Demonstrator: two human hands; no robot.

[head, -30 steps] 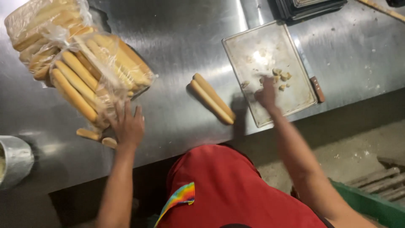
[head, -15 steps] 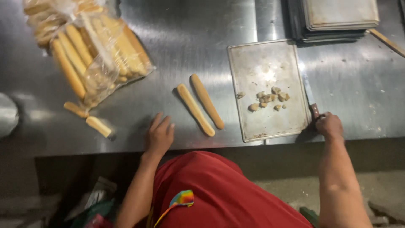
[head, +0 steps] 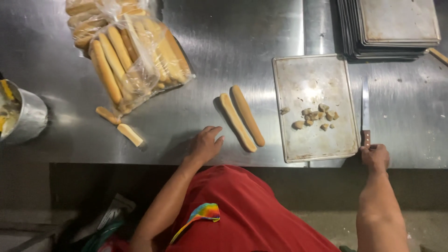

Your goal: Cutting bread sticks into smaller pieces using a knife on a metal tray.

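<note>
Knife flat on the steel counter, just beside the right edge of the flat metal tray. Long and thin, lying straight away from the body: blade tip far, brown handle near. Right hand at the counter's front edge, fingers curled round the handle end, gripping it.

Left hand flat on the counter, fingers loose and spread a bit, holding nothing. Just to its right, two long bread sticks side by side, touching, slanted: far ends leaning left, near ends leaning right. Thumb close to the nearer stick, not touching as far as can be seen.

Small bread bits in a little heap on the tray. Stack of more trays at the far right. Clear bag of long bread rolls at the far left, two short bread pieces in front of it. Round metal pot at the left edge. Red shirt below.
</note>
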